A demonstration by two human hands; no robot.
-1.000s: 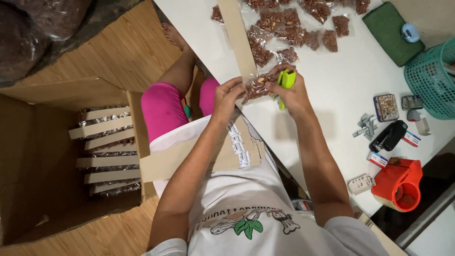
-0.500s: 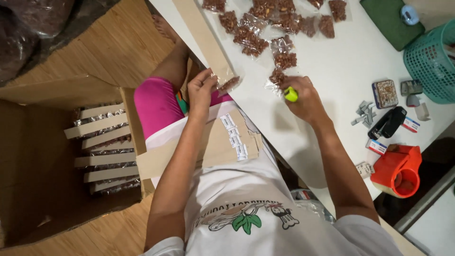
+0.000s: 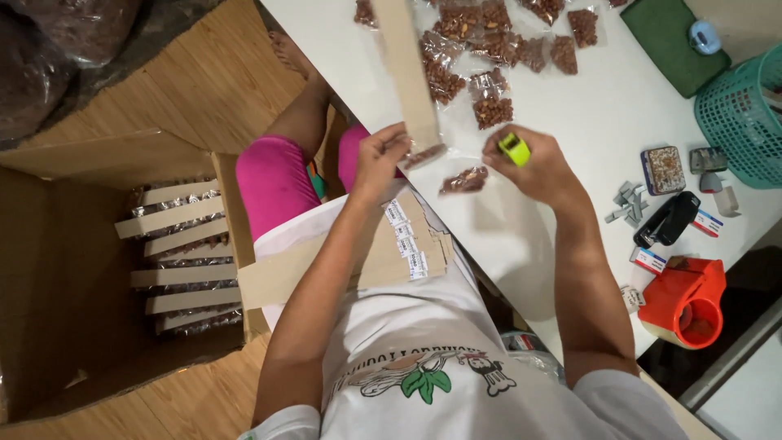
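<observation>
My left hand [image 3: 380, 160] pinches the near end of a long cardboard strip [image 3: 407, 69] that lies across the white table [image 3: 570, 122], with small clear bags of brown nuts fixed along it. One such bag [image 3: 423, 155] sits under the strip right at my fingers. My right hand [image 3: 533, 167] is closed around a small yellow-green stapler [image 3: 514, 148], held just right of the strip's end. Another nut bag [image 3: 466, 180] lies on the table between my hands. More cardboard strips [image 3: 350, 261] rest across my lap.
Several loose nut bags [image 3: 489, 49] lie at the table's far side. To the right are a teal basket [image 3: 745, 114], a green pad [image 3: 672, 41], a black stapler [image 3: 668, 218], staple boxes and an orange tape dispenser [image 3: 688, 300]. An open carton [image 3: 175, 253] of filled strips stands on the floor, left.
The strip has slid along the table with more bags on it. My hands have come apart and drawn nearer, the right one carrying the yellow-green stapler to the right of the strip.
</observation>
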